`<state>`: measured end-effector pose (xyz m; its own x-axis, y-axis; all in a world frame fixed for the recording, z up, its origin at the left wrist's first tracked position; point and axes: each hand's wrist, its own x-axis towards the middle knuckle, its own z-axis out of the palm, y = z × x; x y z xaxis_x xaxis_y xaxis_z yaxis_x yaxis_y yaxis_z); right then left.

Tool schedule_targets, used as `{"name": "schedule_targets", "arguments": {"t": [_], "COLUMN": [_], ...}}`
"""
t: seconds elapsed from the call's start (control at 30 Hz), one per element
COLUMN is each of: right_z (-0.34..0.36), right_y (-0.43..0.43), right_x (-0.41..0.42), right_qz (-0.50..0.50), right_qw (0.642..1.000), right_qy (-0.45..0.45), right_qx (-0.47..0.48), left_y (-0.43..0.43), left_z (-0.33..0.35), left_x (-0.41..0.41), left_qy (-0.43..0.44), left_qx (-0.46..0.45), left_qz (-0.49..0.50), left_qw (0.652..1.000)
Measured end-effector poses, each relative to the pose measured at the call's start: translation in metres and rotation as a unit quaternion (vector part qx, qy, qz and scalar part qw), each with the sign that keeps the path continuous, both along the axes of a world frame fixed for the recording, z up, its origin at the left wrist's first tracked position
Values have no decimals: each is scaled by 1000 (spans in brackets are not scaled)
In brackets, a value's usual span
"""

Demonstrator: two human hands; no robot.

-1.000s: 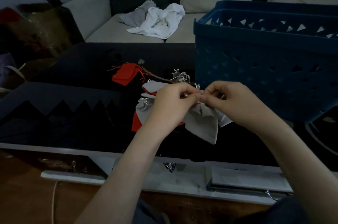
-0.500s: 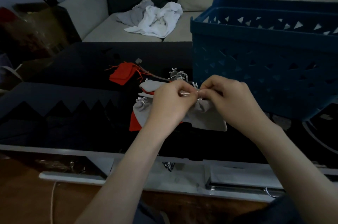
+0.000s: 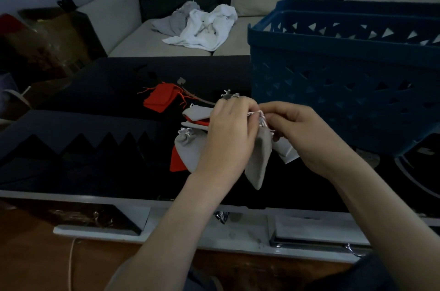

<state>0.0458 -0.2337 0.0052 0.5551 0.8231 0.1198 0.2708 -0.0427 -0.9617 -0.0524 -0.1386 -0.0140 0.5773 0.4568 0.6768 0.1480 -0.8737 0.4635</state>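
Observation:
A small grey drawstring pouch (image 3: 258, 160) hangs between my hands above the dark table (image 3: 95, 148). My left hand (image 3: 228, 138) pinches its gathered top and my right hand (image 3: 307, 136) pinches its white drawstring (image 3: 260, 118). Behind my left hand lies a pile of more grey pouches (image 3: 190, 148) with red ones mixed in. A red pouch (image 3: 162, 99) with loose red cords lies apart, further back on the table.
A big blue plastic basket (image 3: 345, 81) with triangular holes stands on the table's right side, close behind my right hand. A sofa with crumpled white and grey cloths (image 3: 204, 25) is beyond the table. A brown bag (image 3: 52, 38) stands at the left.
The pouch has turned from lying flat to hanging down with its point toward me. Both hands stay together at its top, working the drawstring.

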Motion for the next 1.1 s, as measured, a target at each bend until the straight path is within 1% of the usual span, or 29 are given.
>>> {"name": "schedule_targets", "arguments": {"t": [0.07, 0.2, 0.3, 0.53, 0.63, 0.7, 0.73, 0.8, 0.9, 0.97, 1.07, 1.1], "right_z": [0, 0, -2, -6, -7, -7, -7, -7, -7, -7, -8, -8], "right_y": [-1, -1, 1, 3, 5, 5, 5, 5, 7, 8, 9, 9], "right_x": [1, -1, -3, -9, -12, -12, -13, -13, -13, -13, -10, -7], "right_qz": [9, -7, -35, -89, -101, -108, -108, -102, -100, -100, -114, -129], "right_qw": [1000, 998, 994, 979, 978, 977, 977, 979, 980, 980, 978, 975], "right_qy": [3, -40, -78, -174, -176, -176, -174, -164, -158, -155, -161, -170], "right_qx": [8, 44, 65, 58, 54, 51, 52, 57, 65, 68, 64, 60], "left_y": [0, 2, 2, -1, -3, -2, -2, -2, -2, -2, 4, 6], "left_z": [0, 1, 3, 8, 6, 5, 5, 4, 1, -1, -3, -4], "left_x": [1, 0, -2, -4, 0, 1, 2, 2, 3, 3, 3, 2], "left_qy": [-15, -13, -12, -14, -32, -66, -73, -63, -70, -79, -48, -40], "left_qx": [5, -5, -42, -107, -154, -207, -210, -172, -124, -72, 31, 48], "left_qz": [-1, -13, -30, -34, -5, 46, 76, 118, 102, 85, 92, 94], "left_qw": [1000, 1000, 999, 994, 987, 975, 972, 976, 985, 991, 994, 994]}}
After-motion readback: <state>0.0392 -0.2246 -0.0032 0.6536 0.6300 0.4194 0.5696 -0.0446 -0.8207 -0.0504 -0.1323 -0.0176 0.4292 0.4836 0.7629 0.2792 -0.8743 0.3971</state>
